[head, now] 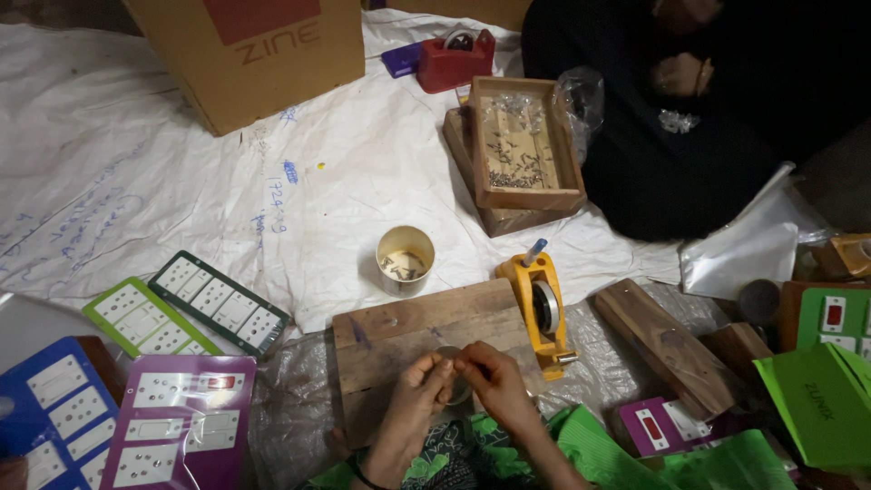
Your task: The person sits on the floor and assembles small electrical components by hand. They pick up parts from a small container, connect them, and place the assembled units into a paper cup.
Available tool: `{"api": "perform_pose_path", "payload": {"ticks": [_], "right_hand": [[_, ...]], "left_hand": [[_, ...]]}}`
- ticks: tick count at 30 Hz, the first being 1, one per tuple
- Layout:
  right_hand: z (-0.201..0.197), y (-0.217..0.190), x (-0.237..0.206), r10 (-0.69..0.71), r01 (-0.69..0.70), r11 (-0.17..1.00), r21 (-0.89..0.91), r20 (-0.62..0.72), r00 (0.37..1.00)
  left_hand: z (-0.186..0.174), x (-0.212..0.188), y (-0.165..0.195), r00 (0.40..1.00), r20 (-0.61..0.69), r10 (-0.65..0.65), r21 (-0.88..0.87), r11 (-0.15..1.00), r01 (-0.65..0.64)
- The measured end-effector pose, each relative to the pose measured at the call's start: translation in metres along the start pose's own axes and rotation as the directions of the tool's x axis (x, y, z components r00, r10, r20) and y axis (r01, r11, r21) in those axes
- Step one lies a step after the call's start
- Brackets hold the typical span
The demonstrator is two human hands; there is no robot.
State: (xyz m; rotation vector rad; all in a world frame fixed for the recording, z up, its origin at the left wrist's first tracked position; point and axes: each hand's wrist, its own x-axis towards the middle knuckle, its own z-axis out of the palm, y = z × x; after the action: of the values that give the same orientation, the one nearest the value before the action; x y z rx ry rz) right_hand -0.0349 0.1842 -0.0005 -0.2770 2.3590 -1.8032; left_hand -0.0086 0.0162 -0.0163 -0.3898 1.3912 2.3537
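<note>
- A small clear roll of tape [456, 386] was held over the wooden board [399, 331], pinched between both sets of fingertips.
- The left hand [419, 386] and right hand [494, 381] were pressed together around it.
- Just beside, a yellow tape dispenser [543, 313] lay.
- Several packed switch plates [177, 426] were already stacked at the left; a cup [405, 259] of screws was left nearby.
</note>
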Motion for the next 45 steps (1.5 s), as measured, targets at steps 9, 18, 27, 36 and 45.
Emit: {"api": "perform_pose_path", "payload": {"ticks": [9, 18, 27, 36, 45], "right_hand": [[-0.005, -0.01, -0.002, 0.074, -0.078, 0.996, 0.053, 0.077, 0.994], [-0.007, -0.005, -0.002, 0.071, -0.07, 0.995, 0.065, -0.018, 0.997], [-0.011, -0.009, -0.002, 0.052, -0.051, 0.994, 0.1, -0.009, 0.999], [-0.009, -0.009, -0.002, 0.123, -0.122, 0.986, 0.115, 0.0, 0.992], [-0.012, 0.002, 0.002, 0.057, -0.065, 0.993, 0.102, 0.078, 0.995]], "left_hand": [[0.0, 0.002, 0.0, 0.996, -0.087, 0.009, 0.272, 0.962, 0.015], [0.002, 0.001, 0.004, 0.994, -0.102, 0.042, 0.284, 0.959, -0.011], [-0.002, 0.002, -0.003, 0.982, -0.077, 0.172, 0.387, 0.913, -0.13], [0.001, -0.001, 0.006, 0.982, -0.13, 0.14, 0.445, 0.893, -0.068], [-0.005, 0.005, -0.001, 0.949, -0.086, 0.303, 0.514, 0.829, -0.218]]}}
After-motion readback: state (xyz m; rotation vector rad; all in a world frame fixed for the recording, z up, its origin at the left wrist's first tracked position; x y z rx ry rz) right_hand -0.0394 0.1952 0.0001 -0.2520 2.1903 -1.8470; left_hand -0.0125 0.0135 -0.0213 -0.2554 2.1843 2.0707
